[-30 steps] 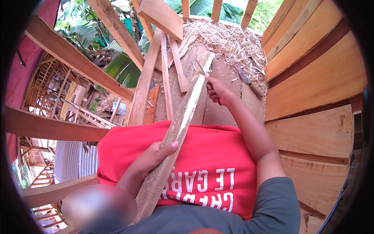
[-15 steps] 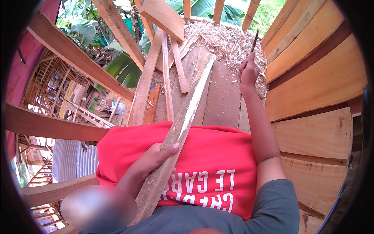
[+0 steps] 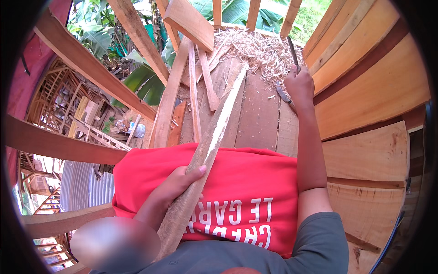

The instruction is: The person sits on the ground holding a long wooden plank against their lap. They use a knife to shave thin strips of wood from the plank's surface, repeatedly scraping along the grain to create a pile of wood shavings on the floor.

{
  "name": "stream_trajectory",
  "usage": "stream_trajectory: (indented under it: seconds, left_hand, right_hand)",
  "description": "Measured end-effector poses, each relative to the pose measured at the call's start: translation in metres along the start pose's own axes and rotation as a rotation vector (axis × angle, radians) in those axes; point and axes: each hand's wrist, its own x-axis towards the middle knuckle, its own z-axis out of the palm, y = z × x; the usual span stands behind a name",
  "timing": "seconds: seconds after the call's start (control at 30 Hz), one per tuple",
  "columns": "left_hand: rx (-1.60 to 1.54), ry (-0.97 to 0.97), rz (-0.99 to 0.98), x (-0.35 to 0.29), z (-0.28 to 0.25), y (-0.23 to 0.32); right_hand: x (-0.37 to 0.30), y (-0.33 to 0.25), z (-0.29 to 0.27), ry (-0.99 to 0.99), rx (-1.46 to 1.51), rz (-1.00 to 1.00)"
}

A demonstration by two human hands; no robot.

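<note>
Slanting up from my lap is a long, rough wooden pole [image 3: 182, 212], with a pale freshly cut strip along its upper part. My left hand [image 3: 179, 183] is wrapped round its lower half, thumb on top. Out to the right, my raised right hand [image 3: 299, 84] grips a knife with a dark, narrow blade [image 3: 292, 51] that points up and away, apart from the pole. A red cloth [image 3: 248, 176] with white lettering covers my lap under the pole. Beyond it, a curved blade [image 3: 283, 94] lies on the floorboards, partly hidden by my right hand.
Curly wood shavings [image 3: 255, 48] are heaped at the far end of the plank floor [image 3: 258, 116]. Loose boards [image 3: 171, 91] and a thick block [image 3: 189, 25] lean at the left. Upright planks [image 3: 369, 98] wall the right side. Left posts open onto plants.
My right hand with the knife has moved slightly right and lower, and the blade now tilts left. The curved blade on the floor has come into sight. My left hand keeps its hold.
</note>
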Motion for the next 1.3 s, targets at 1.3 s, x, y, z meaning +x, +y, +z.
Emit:
stream_trajectory:
  seconds: [1.3]
  left_hand:
    - [-0.250, 0.297, 0.123, -0.025, -0.020, 0.011]
  right_hand:
    - [-0.207, -0.032, 0.136, -1.042, 0.525, -1.035]
